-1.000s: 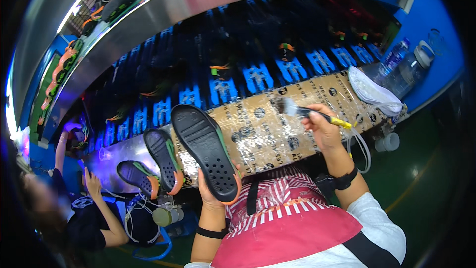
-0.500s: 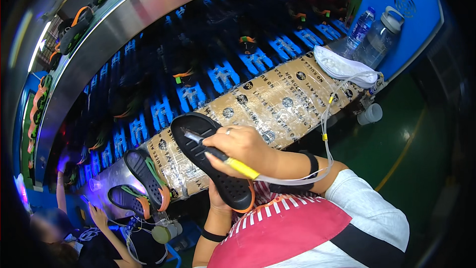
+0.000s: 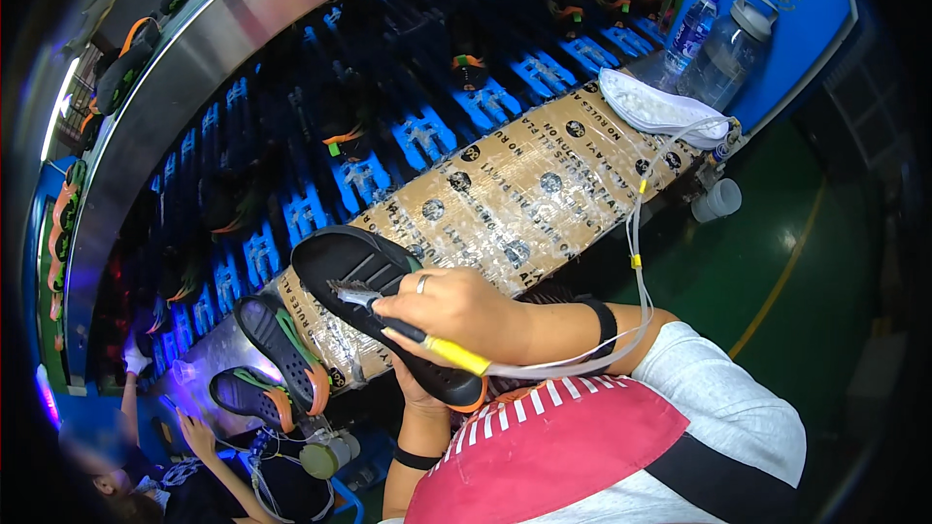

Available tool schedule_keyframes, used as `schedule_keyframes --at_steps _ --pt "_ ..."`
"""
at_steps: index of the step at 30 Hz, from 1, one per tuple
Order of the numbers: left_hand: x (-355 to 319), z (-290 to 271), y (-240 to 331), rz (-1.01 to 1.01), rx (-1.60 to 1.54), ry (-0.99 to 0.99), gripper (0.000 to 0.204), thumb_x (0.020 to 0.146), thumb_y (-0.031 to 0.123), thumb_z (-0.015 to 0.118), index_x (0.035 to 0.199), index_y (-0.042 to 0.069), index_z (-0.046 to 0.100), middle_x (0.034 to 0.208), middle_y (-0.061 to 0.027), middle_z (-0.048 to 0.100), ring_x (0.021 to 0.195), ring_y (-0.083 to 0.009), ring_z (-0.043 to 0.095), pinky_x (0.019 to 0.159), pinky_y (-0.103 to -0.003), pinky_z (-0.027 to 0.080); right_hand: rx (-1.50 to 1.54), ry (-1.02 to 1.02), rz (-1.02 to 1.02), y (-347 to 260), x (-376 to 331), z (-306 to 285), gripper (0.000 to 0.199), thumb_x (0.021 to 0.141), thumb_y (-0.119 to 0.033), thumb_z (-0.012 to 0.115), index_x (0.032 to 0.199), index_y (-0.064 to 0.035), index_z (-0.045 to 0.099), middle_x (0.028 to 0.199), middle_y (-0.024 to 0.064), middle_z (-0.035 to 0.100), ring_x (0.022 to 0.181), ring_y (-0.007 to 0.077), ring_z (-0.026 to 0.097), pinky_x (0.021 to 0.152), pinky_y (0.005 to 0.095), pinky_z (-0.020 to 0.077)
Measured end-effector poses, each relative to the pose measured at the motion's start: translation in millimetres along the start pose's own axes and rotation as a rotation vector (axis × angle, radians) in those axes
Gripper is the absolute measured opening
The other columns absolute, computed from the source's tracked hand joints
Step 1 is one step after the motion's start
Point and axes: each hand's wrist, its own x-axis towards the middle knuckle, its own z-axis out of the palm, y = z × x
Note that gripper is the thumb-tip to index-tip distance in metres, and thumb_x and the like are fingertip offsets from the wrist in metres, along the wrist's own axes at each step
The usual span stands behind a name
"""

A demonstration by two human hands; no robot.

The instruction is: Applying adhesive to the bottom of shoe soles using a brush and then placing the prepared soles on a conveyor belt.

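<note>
Brush bristles rest on a black sole (image 3: 335,250) held a little left of the frame's centre.
The right hand (image 3: 454,311) has its fingers closed around the brush (image 3: 361,298), whose yellow rear end joins clear tubing (image 3: 634,233) looping toward the upper right. The left hand (image 3: 419,392), lower centre, grips the sole's orange-edged heel end, its fingers partly hidden. Two more soles (image 3: 275,338) lie at lower left, beside the cardboard-covered ledge (image 3: 573,170); a white tray-like piece (image 3: 646,109) sits at upper right.
</note>
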Motion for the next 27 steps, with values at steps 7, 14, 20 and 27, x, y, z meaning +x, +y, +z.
schedule_keyframes --at_steps 7,14,20,27 --pt "-2.2 16.9 10.7 0.109 0.232 -0.110 0.061 0.081 0.055 0.048 0.127 0.015 0.040 0.129 -0.0068 0.042 0.118 -0.0248 0.042 0.099 -0.042 0.034 0.313 -0.094 -0.028 -14.2 -6.3 0.0 0.020 0.066 -0.012 0.064 0.083 -0.0030 0.058 0.067 0.0092 0.053 0.063 0.0259 0.057 0.057 0.0340 0.0464" --pt "-3.1 -30.1 13.5 0.029 0.013 -0.009 0.063 0.074 0.057 0.057 0.117 0.011 0.049 0.120 -0.0109 0.050 0.111 -0.0255 0.049 0.096 -0.043 0.038 0.192 -0.131 -0.035 -10.6 -15.2 11.7 0.020 0.067 -0.015 0.064 0.083 -0.0055 0.057 0.068 0.0080 0.054 0.064 0.0247 0.057 0.056 0.0339 0.0464" --pt "2.5 -6.3 26.0 0.149 -0.023 -0.006 0.070 0.074 0.057 0.056 0.122 0.008 0.045 0.116 -0.0149 0.052 0.107 -0.0307 0.051 0.093 -0.044 0.041 0.195 -0.004 0.040 -7.3 -15.6 3.5 0.023 0.068 -0.012 0.069 0.089 -0.0049 0.062 0.065 0.0065 0.054 0.054 0.0215 0.056 0.048 0.0290 0.0450" --pt "9.5 -3.9 20.2 0.186 -0.028 -0.100 0.071 0.075 0.057 0.055 0.123 0.006 0.044 0.120 -0.0154 0.050 0.111 -0.0312 0.047 0.096 -0.045 0.037 0.429 -0.136 -0.021 -15.0 -22.3 7.3 0.022 0.069 -0.013 0.068 0.089 -0.0057 0.062 0.063 0.0068 0.054 0.056 0.0218 0.057 0.050 0.0305 0.0462"
